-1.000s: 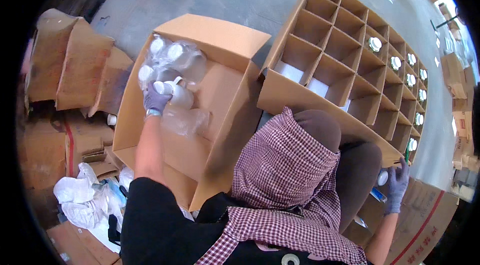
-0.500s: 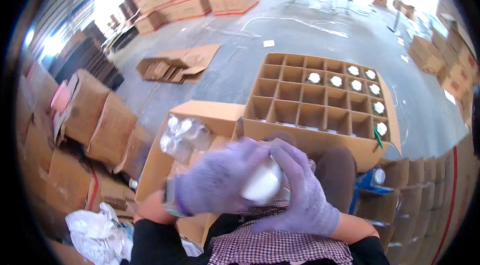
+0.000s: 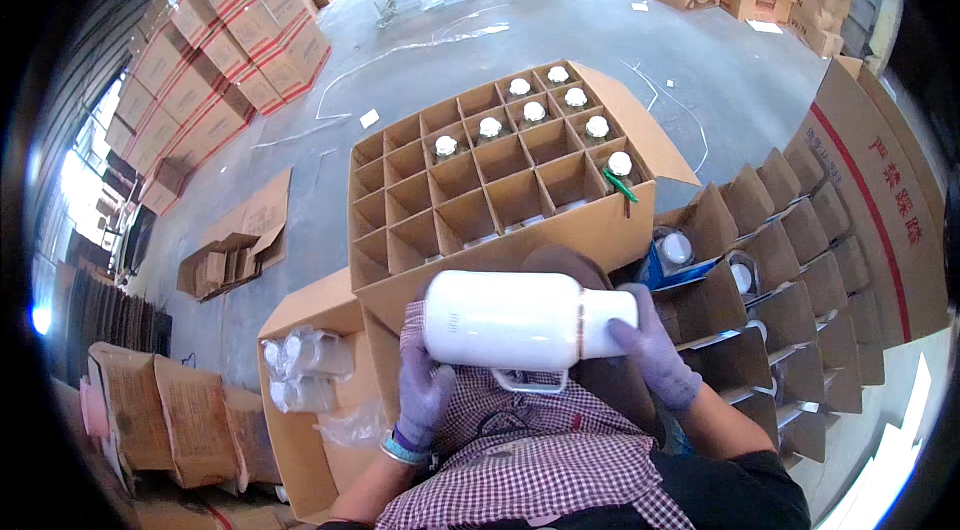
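Observation:
A large white bottle (image 3: pixel 500 320) with a handle loop (image 3: pixel 530 381) lies sideways above my lap, its cap end to the right. My left hand (image 3: pixel 425 385) supports the bottle's base end, fingers partly hidden behind it. Around the cap, my right hand (image 3: pixel 655 355) is closed, thumb on the near side. Both hands wear light purple gloves. Just beyond stands a divided carton (image 3: pixel 620 220) with several white-capped bottles (image 3: pixel 445 146) in its far and right cells. A green tool-like item (image 3: pixel 619 185) leans at its near right corner.
Left of my lap, an open carton (image 3: pixel 300 495) holds clear plastic-wrapped items (image 3: pixel 305 355). At right, another divided carton (image 3: pixel 775 260) holds several capped items and a blue object (image 3: pixel 660 265). Flattened cardboard (image 3: pixel 240 240) lies on the floor; stacked boxes (image 3: pixel 250 20) stand beyond.
The bottle, earlier mostly hidden and blurred between my hands, now lies sideways in full view. My hands have moved apart to its two ends. My view has turned to the right.

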Demonstrator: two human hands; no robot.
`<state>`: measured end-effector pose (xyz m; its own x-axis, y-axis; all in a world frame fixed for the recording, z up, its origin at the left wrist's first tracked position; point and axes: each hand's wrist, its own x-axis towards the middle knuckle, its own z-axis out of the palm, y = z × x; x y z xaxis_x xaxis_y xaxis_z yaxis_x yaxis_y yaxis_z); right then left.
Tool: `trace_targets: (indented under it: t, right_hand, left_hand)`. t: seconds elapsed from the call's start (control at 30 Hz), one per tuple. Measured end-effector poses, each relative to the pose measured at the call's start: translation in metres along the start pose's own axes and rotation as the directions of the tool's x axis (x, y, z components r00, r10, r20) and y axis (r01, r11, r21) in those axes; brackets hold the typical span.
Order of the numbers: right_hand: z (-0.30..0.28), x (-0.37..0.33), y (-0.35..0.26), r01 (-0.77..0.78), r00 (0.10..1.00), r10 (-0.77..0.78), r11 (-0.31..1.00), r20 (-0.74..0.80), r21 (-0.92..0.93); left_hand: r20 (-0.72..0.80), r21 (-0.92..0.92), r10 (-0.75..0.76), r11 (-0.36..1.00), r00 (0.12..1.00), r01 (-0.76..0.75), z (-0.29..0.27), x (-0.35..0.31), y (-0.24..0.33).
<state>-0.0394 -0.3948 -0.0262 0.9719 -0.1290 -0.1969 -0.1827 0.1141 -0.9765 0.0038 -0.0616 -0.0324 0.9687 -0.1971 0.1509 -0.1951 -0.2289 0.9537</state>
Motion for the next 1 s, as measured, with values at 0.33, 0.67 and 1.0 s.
trace_targets:
  t: [0.33,0.67,1.0]
  right_hand:
    - [0.076,0.209,-0.083,0.487,0.664,-0.733,0.273,0.148,-0.830]
    - [0.148,0.195,-0.055,0.281,0.844,-0.139,0.938,0.518,-0.205]
    - [0.120,0.130,-0.104,0.980,-0.042,-0.593,-0.183,0.804,-0.083]
  left_hand:
    - [-0.492,-0.409,-0.185,0.912,0.851,-0.038,-0.120,0.046,-0.047]
    - [-0.685,0.559,0.411,0.826,0.602,0.072,-0.104,0.041,0.004]
    - [-0.425,0.427,0.036,0.889,0.905,0.165,-0.106,0.037,-0.012]
